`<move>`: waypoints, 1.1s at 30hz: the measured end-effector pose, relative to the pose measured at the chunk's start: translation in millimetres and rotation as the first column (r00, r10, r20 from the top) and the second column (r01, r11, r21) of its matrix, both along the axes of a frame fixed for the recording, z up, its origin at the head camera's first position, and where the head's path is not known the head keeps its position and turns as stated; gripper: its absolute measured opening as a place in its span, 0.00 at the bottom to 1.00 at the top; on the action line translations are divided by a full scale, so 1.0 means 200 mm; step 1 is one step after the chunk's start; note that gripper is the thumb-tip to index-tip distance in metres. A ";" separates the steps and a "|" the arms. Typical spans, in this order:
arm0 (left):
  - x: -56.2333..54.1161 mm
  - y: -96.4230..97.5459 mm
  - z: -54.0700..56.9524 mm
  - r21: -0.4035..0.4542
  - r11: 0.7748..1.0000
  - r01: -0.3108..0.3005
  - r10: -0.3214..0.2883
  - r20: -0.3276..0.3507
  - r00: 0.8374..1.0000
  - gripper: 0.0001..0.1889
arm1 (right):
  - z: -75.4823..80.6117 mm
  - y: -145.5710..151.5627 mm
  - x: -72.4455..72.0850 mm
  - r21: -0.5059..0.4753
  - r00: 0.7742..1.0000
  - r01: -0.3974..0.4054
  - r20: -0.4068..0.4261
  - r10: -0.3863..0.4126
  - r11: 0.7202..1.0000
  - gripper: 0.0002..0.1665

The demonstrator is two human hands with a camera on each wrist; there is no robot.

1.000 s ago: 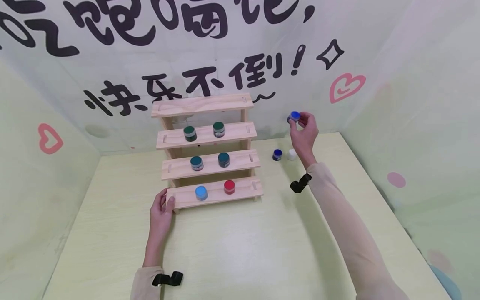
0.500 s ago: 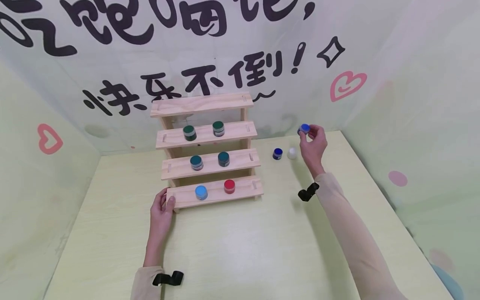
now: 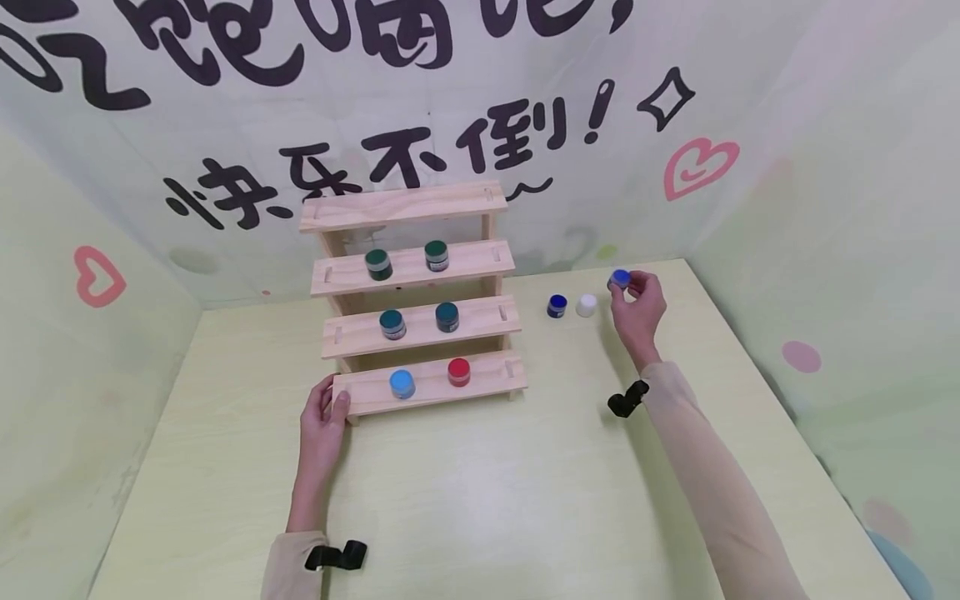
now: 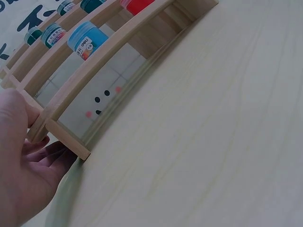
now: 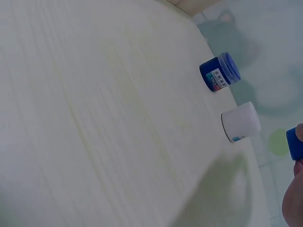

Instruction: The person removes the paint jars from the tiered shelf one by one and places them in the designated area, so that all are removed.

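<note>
My right hand pinches a blue-lidded paint jar between thumb and fingers, at the back right of the table. In the right wrist view only part of that jar shows at the right edge. Just left of it stand a white paint jar and a dark blue paint jar, both upright. My left hand grips the left end of the lowest board of a stepped wooden rack. The left wrist view shows the thumb over the board and the fingers underneath.
On the rack's lowest board stand a light blue jar and a red jar. Two teal jars are on the board above, two green jars on the one above that. Printed walls close off the table's back and sides.
My right hand has moved right and down toward the table with the blue-lidded paint jar, ending beside the white jar. The left hand stays on the rack.
</note>
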State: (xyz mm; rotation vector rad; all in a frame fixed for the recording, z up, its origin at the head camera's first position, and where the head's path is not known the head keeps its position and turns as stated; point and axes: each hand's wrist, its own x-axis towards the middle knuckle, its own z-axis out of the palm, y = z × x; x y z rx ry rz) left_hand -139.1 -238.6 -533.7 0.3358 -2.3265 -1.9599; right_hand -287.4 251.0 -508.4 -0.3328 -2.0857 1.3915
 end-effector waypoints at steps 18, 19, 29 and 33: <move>0.00 0.01 0.00 0.008 1.000 -0.019 0.019 -0.021 1.000 0.27 | -0.09 0.06 0.04 -0.021 0.975 0.001 0.222 0.004 1.000 0.24; 0.00 0.01 0.00 0.004 1.000 -0.021 0.021 -0.021 1.000 0.27 | -0.10 0.06 0.05 -0.023 0.974 -0.004 0.228 0.009 1.000 0.24; 0.00 0.02 0.00 0.005 0.999 -0.033 0.033 -0.022 0.999 0.26 | -0.12 0.08 0.05 -0.026 0.952 -0.061 0.298 0.066 0.998 0.25; -0.01 0.01 0.00 0.008 0.999 -0.035 0.035 -0.025 0.999 0.26 | -0.12 0.09 0.05 -0.025 0.942 -0.090 0.322 0.093 0.996 0.26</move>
